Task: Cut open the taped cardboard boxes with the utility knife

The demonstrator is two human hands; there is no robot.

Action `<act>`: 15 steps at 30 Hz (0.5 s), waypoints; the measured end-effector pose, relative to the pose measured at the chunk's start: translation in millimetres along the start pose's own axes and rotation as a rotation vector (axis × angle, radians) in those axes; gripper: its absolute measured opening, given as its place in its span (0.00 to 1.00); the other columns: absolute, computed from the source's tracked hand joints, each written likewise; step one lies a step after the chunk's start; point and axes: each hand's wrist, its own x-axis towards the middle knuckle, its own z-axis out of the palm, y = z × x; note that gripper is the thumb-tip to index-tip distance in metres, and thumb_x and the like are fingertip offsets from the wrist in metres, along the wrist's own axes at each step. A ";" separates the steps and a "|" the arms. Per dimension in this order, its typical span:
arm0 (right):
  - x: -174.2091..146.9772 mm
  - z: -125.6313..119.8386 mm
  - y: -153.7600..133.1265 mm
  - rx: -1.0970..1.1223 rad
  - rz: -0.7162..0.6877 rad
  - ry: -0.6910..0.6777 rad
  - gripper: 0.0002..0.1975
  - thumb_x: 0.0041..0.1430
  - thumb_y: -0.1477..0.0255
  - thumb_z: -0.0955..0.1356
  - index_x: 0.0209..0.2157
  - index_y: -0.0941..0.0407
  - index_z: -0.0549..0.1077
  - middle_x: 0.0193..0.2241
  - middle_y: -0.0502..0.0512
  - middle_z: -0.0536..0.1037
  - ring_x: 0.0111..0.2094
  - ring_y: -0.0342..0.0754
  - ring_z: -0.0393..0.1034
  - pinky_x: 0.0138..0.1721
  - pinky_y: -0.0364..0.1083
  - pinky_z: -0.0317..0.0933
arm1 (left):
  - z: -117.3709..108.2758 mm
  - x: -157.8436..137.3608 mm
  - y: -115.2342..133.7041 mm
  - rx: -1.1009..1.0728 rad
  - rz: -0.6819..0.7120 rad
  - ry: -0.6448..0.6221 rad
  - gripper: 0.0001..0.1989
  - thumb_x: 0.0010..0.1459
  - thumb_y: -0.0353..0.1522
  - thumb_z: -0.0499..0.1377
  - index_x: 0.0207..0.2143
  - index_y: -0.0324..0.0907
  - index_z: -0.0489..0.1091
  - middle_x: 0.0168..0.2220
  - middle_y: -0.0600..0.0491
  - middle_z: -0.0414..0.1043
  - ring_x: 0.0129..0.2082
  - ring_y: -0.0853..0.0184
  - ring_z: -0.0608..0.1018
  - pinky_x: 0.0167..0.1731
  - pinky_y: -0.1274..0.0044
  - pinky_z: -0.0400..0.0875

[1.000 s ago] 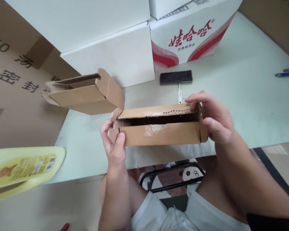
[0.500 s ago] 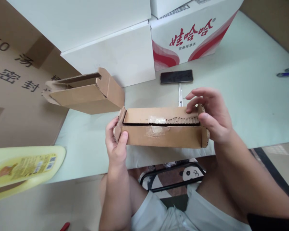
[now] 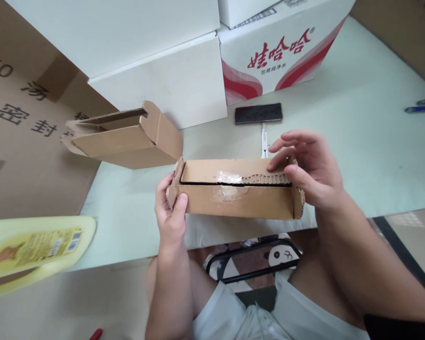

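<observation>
A narrow brown cardboard box (image 3: 237,202) lies level at the table's front edge, with clear tape across the middle of its top seam. The top flap along the seam is torn on its right half, so the corrugation shows. My left hand (image 3: 172,212) grips the box's left end, thumb on the near side. At the right end, my right hand (image 3: 311,165) has its fingers spread, the fingertips resting at or just over the top flap and the thumb beside the end flap. It does not grip the box.
A second cardboard box (image 3: 127,144) stands open-topped at left. Beyond are a phone (image 3: 258,113), a white slim tool (image 3: 264,141) and a white carton with red print (image 3: 283,61). A yellow bottle (image 3: 38,245) is at left, blue pens (image 3: 421,107) at far right.
My right hand has slid slightly left over the top flap, its fingers spreading a little more. The left hand keeps its grip and the box is almost still.
</observation>
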 end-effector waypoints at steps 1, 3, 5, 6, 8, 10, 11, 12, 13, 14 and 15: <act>0.3 -0.4 -0.5 -0.004 0.001 -0.010 0.20 0.63 0.55 0.70 0.52 0.47 0.69 0.43 0.53 0.78 0.31 0.48 0.75 0.30 0.51 0.72 | 0.1 0.0 0.0 -0.002 -0.004 -0.001 0.26 0.61 0.47 0.64 0.59 0.52 0.68 0.61 0.47 0.71 0.63 0.51 0.73 0.64 0.56 0.66; 0.7 -1.1 -1.2 -0.007 -0.001 -0.033 0.19 0.64 0.56 0.70 0.52 0.47 0.70 0.44 0.54 0.78 0.32 0.48 0.75 0.31 0.51 0.72 | 0.5 0.0 0.3 -0.015 -0.013 0.006 0.26 0.60 0.48 0.65 0.59 0.52 0.69 0.60 0.48 0.71 0.62 0.51 0.73 0.64 0.56 0.66; 0.7 -1.7 -1.5 -0.010 0.013 -0.056 0.18 0.64 0.56 0.69 0.52 0.48 0.71 0.45 0.54 0.78 0.33 0.49 0.76 0.33 0.51 0.72 | 1.1 0.0 0.7 -0.031 -0.026 0.013 0.26 0.59 0.48 0.66 0.58 0.52 0.69 0.60 0.48 0.72 0.62 0.51 0.74 0.63 0.57 0.67; 0.7 -1.9 -1.4 -0.013 0.018 -0.063 0.18 0.65 0.56 0.69 0.52 0.48 0.72 0.45 0.54 0.78 0.33 0.49 0.76 0.33 0.51 0.72 | 1.4 0.0 1.0 -0.034 -0.029 0.013 0.27 0.59 0.48 0.66 0.58 0.52 0.70 0.60 0.48 0.72 0.62 0.51 0.74 0.63 0.57 0.67; 0.4 -2.4 -0.9 -0.019 0.014 -0.072 0.17 0.65 0.56 0.68 0.52 0.47 0.72 0.45 0.54 0.78 0.34 0.49 0.76 0.34 0.51 0.71 | 1.8 0.0 1.2 -0.027 -0.027 0.009 0.27 0.59 0.49 0.66 0.58 0.52 0.69 0.60 0.48 0.71 0.62 0.51 0.74 0.63 0.58 0.67; 0.2 -2.8 -0.4 -0.015 0.001 -0.074 0.16 0.66 0.58 0.68 0.53 0.47 0.72 0.46 0.54 0.78 0.34 0.49 0.76 0.34 0.50 0.71 | 1.7 0.0 1.0 -0.018 -0.021 0.005 0.27 0.60 0.48 0.65 0.58 0.52 0.69 0.60 0.48 0.71 0.62 0.51 0.74 0.63 0.57 0.67; 0.2 -3.0 -0.2 -0.012 -0.003 -0.074 0.16 0.66 0.59 0.69 0.53 0.47 0.72 0.46 0.54 0.78 0.34 0.48 0.76 0.34 0.50 0.71 | 1.5 0.0 0.7 -0.016 -0.022 0.004 0.26 0.60 0.48 0.65 0.58 0.52 0.68 0.60 0.48 0.71 0.62 0.51 0.74 0.63 0.57 0.67; 0.2 -3.2 -0.2 -0.010 -0.002 -0.075 0.16 0.66 0.60 0.69 0.53 0.47 0.72 0.45 0.53 0.79 0.33 0.48 0.76 0.34 0.49 0.71 | 1.2 0.0 0.4 -0.016 -0.024 0.004 0.26 0.61 0.48 0.65 0.59 0.53 0.68 0.60 0.48 0.71 0.62 0.51 0.74 0.63 0.57 0.67; 0.3 -3.2 -0.4 -0.010 -0.001 -0.079 0.16 0.66 0.60 0.69 0.53 0.47 0.72 0.45 0.53 0.79 0.33 0.48 0.76 0.34 0.49 0.70 | 0.9 0.0 0.0 -0.017 -0.025 0.004 0.26 0.61 0.48 0.65 0.59 0.53 0.68 0.60 0.48 0.71 0.62 0.51 0.74 0.63 0.57 0.67; 0.4 -3.2 -0.8 -0.011 -0.001 -0.082 0.16 0.66 0.60 0.69 0.53 0.47 0.72 0.44 0.53 0.79 0.33 0.48 0.76 0.34 0.49 0.70 | 0.8 0.1 -0.2 -0.018 -0.024 0.004 0.26 0.61 0.48 0.65 0.59 0.53 0.68 0.60 0.48 0.71 0.62 0.51 0.73 0.63 0.57 0.67; 0.5 -3.1 -1.4 -0.013 -0.003 -0.083 0.16 0.66 0.60 0.69 0.53 0.48 0.72 0.44 0.53 0.79 0.33 0.47 0.76 0.34 0.49 0.70 | 0.7 0.3 -0.2 -0.018 -0.022 0.007 0.26 0.61 0.48 0.65 0.59 0.52 0.68 0.60 0.48 0.71 0.62 0.51 0.73 0.63 0.57 0.66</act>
